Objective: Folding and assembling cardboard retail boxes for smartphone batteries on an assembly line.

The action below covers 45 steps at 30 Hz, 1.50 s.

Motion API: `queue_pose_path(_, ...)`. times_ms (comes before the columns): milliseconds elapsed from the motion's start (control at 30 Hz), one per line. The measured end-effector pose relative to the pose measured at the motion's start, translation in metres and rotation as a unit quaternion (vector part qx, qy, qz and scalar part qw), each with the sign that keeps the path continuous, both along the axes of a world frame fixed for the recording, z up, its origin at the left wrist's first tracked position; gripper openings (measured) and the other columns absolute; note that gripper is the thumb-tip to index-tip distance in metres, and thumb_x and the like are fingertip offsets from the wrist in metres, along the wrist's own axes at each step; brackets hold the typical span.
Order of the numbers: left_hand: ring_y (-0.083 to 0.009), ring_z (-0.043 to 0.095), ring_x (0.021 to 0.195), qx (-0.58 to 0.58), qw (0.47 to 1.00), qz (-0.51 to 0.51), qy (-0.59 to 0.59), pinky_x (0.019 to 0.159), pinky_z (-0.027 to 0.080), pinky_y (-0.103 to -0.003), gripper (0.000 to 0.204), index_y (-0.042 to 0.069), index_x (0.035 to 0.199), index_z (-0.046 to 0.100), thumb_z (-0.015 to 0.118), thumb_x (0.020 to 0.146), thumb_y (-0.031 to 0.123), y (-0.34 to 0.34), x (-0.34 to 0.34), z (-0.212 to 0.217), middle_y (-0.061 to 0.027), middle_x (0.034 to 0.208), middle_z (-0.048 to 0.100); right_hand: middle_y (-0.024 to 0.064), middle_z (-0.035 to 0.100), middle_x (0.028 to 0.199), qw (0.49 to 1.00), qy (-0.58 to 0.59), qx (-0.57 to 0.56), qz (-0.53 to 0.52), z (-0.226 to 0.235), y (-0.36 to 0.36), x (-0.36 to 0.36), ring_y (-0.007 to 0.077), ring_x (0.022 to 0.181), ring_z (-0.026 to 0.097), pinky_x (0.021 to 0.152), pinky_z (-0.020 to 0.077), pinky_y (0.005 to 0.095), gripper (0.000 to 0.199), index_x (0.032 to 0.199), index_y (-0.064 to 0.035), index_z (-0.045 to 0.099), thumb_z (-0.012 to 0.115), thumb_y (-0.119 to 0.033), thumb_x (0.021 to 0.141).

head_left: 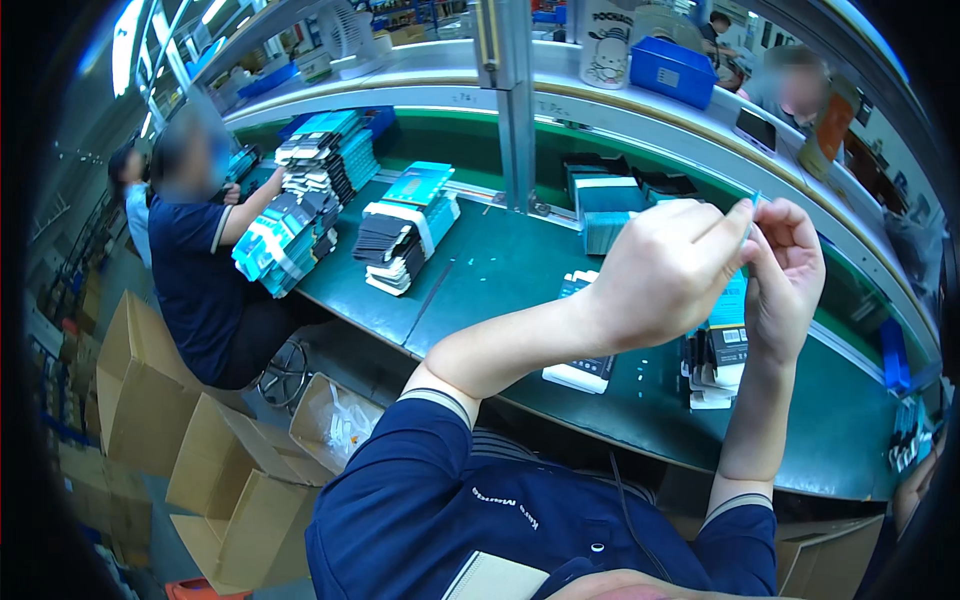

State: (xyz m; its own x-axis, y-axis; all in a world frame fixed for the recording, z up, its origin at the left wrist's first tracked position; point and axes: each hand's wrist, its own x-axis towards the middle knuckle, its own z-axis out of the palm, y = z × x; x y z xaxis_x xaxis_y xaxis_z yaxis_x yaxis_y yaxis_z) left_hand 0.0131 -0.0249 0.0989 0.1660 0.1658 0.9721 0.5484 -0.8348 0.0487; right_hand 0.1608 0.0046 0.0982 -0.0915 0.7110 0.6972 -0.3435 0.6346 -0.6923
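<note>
My left hand and my right hand are raised close together above the right part of the green workbench. Both are closed, fingertips meeting around a thin teal piece seen almost edge-on; its kind is not clear. Below my right hand stands a stack of flat teal, black and white cartons. Under my left forearm lies a smaller pile of black and white cartons, partly hidden by the arm. Behind my left hand sits a banded teal bundle.
Left of me are a strapped carton stack and larger stacks beside a co-worker. A metal post rises at the bench's back. The shelf holds a blue bin and a phone. Cardboard boxes stand on the floor.
</note>
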Motion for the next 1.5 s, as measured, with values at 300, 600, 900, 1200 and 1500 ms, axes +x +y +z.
queue_pose_path(300,-0.0274,0.061,0.064,-0.004,1.000,0.005,0.014,0.057,0.049,-0.035,0.028,-0.011,0.101,0.061,0.065,0.081,0.009,-0.008,-0.009,0.002,-0.0140,0.071,0.060,0.0079,0.060,0.099,0.994,-0.038,0.067,-0.074,-0.004,-0.014,-0.012,0.0114,0.092,0.059,0.086,0.0466,0.0248,0.021,0.102,0.0017,0.053,0.064,0.001,0.085)
queue_pose_path(600,-0.0251,0.057,0.059,0.020,1.000,-0.023,-0.001,0.054,0.046,-0.033,0.028,-0.011,0.102,0.061,0.065,0.079,0.005,-0.012,-0.003,0.002,-0.0121,0.068,0.057,0.0128,0.059,0.106,0.979,-0.048,0.142,-0.138,-0.012,-0.026,-0.012,0.0123,0.094,0.059,0.087,0.0469,0.0255,0.022,0.102,0.0017,0.050,0.065,-0.001,0.085)
queue_pose_path(900,-0.0262,0.059,0.058,0.010,0.990,-0.142,-0.019,0.055,0.048,-0.033,0.025,-0.008,0.105,0.062,0.064,0.082,0.002,-0.015,-0.005,0.007,-0.0135,0.068,0.060,0.0126,0.051,0.112,0.980,-0.095,0.176,0.001,0.012,-0.020,0.006,0.0171,0.100,0.051,0.088,0.0417,0.0293,0.028,0.107,0.0027,0.057,0.060,0.006,0.080)
queue_pose_path(1200,-0.0197,0.056,0.098,-0.296,0.857,-0.422,-0.019,0.085,0.046,-0.032,0.052,0.001,0.117,0.063,0.032,0.101,0.040,-0.008,-0.024,0.018,-0.0128,0.109,0.057,0.0071,0.046,0.099,0.989,-0.031,0.118,0.086,0.015,-0.026,0.017,0.0143,0.093,0.050,0.085,0.0411,0.0261,0.015,0.097,0.0006,0.059,0.059,0.007,0.083)
queue_pose_path(1500,-0.0226,0.064,0.073,-0.117,0.943,-0.312,0.010,0.065,0.051,-0.030,0.019,-0.001,0.091,0.066,0.069,0.073,-0.006,0.010,-0.016,0.008,-0.0113,0.081,0.066,0.0067,0.045,0.095,0.982,-0.151,0.101,0.054,0.021,-0.040,0.020,0.0131,0.088,0.046,0.078,0.0374,0.0231,0.011,0.088,-0.0002,0.063,0.063,0.004,0.078)
